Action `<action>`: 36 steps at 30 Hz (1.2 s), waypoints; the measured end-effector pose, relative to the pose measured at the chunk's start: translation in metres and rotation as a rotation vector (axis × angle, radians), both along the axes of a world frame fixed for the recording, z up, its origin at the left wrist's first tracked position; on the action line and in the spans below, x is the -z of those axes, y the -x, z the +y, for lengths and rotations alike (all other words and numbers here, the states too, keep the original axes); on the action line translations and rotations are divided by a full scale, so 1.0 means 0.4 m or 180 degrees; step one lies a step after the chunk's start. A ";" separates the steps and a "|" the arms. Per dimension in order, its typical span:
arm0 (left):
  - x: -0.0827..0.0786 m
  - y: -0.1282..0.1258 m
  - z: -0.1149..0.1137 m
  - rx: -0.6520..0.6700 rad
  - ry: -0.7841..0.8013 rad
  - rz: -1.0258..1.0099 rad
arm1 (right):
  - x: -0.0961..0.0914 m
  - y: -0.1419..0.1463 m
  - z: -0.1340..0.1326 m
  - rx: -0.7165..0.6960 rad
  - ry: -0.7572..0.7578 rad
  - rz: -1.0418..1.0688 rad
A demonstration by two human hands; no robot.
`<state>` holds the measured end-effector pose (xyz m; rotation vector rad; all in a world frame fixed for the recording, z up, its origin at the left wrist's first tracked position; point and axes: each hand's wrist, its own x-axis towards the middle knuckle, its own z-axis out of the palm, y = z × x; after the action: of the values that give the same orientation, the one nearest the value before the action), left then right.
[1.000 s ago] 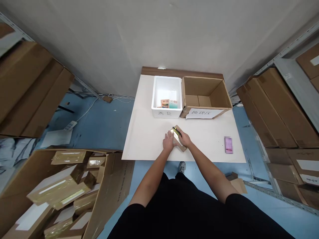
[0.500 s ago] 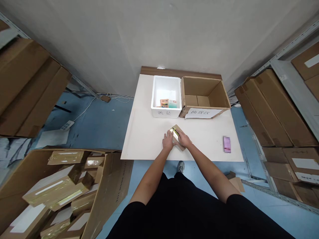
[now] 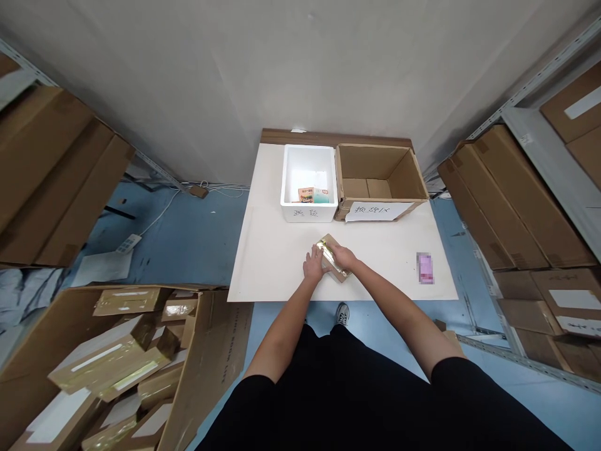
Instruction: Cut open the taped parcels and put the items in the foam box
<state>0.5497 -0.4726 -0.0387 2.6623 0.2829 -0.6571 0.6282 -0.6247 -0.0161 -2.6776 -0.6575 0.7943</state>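
A small cardboard box (image 3: 337, 271) with shiny clear tape along its top lies slantwise on the white table (image 3: 267, 263), near the front edge. My left hand (image 3: 313, 264) steadies its left side, fingers spread over the edge and top. Over the upper right part of the box, my right hand (image 3: 344, 257) is closed with its fingers curled down at the tape; whatever it holds is hidden under the fingers. Behind the box stand a white foam box (image 3: 310, 215) with a few small packets (image 3: 306, 195) inside and an open cardboard carton (image 3: 382, 181) with a handwritten paper label.
A blurred pink item (image 3: 425, 269) lies at the table's right. On the floor at left, a large carton (image 3: 206, 351) holds several taped parcels (image 3: 107, 357). Shelves with cardboard boxes (image 3: 511, 200) flank the table; a power strip (image 3: 129, 243) lies on the floor.
My right hand has shifted slightly along the tape toward the box's lower right end. A slim yellow-and-dark thing by its fingers no longer shows. The view has turned a little.
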 end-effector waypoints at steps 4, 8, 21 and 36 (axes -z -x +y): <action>0.003 0.001 0.001 -0.0021 -0.0005 0.0009 | -0.006 0.000 -0.013 -0.0031 0.0002 0.0022; 0.010 -0.001 0.001 -0.0019 -0.0015 0.0023 | 0.001 0.009 -0.024 -0.0068 0.0044 -0.0001; 0.001 0.002 0.002 -0.0070 -0.0003 0.0043 | -0.051 0.022 -0.046 -0.0166 0.0317 0.0211; -0.003 0.000 0.004 -0.0125 0.0023 0.0087 | -0.102 0.114 -0.134 -0.0236 0.0627 0.0366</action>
<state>0.5497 -0.4712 -0.0375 2.6357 0.3387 -0.6815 0.5827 -0.6784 0.0246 -2.7679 -0.6861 1.0761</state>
